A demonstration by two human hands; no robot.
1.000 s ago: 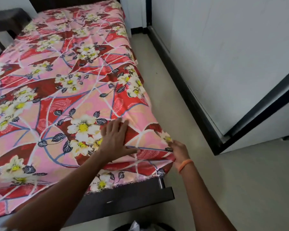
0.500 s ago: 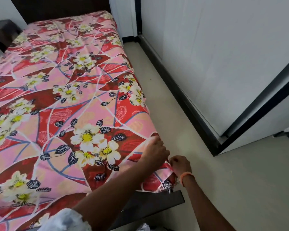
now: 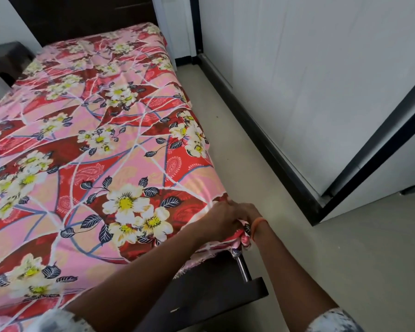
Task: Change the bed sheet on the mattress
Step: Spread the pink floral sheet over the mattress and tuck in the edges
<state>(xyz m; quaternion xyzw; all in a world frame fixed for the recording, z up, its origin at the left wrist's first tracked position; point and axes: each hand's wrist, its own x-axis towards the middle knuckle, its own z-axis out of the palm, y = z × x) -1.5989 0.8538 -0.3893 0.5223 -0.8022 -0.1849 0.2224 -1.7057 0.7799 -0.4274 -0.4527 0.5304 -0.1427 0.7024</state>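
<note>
No readable text, labels, brands or numbers anywhere (sheet (image 3: 101, 164) carries only a flower and paisley print, no lettering).

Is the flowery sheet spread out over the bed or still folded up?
Spread out. The sheet lies flat across the whole bed up to the headboard; only the near corner is bunched, where both hands meet.

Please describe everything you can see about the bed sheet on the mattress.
The bed sheet is thin, slightly glossy printed cloth: pink and red patches, white lines, cream flowers with yellow centres, dark leaves. It lies spread flat over the whole bed with light wrinkles near the far end. Its near right corner is bunched, where the left hand and right hand meet and gather it. A frayed edge hangs over the dark bed frame.
</note>
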